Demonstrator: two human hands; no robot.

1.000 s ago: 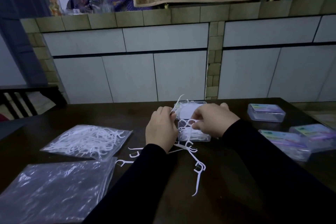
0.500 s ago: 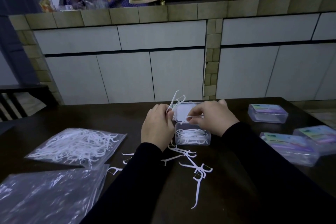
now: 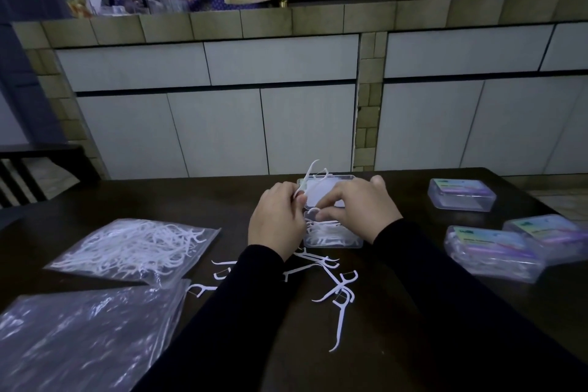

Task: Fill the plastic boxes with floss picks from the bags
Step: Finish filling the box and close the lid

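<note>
Hands meet over a small clear plastic box near the middle of the dark wooden counter, toward its far edge. The box stands open, its clear hinged lid lying back behind it, and a layer of white floss picks lies inside. The left hand has its fingers curled round a few white plastic floss picks, whose curved tips stick up above the knuckles just over the lid. The right hand reaches across the box with fingers bent down at its far rim; the fingertips seem to pinch a pick there, but I cannot tell for sure. Both arms wear black sleeves.

Loose white floss picks lie scattered on the counter just in front of the box, between the two sleeves, with a few more to the left of the left sleeve. Toward the left edge of the counter lies a clear plastic bag filled with white floss picks. Touching its near side, at the near left corner, lies a crumpled clear plastic bag; what it holds cannot be made out.

Toward the right edge sit three closed clear plastic boxes with pastel labels: one near the far right corner, and two more closer in, touching each other.
</note>
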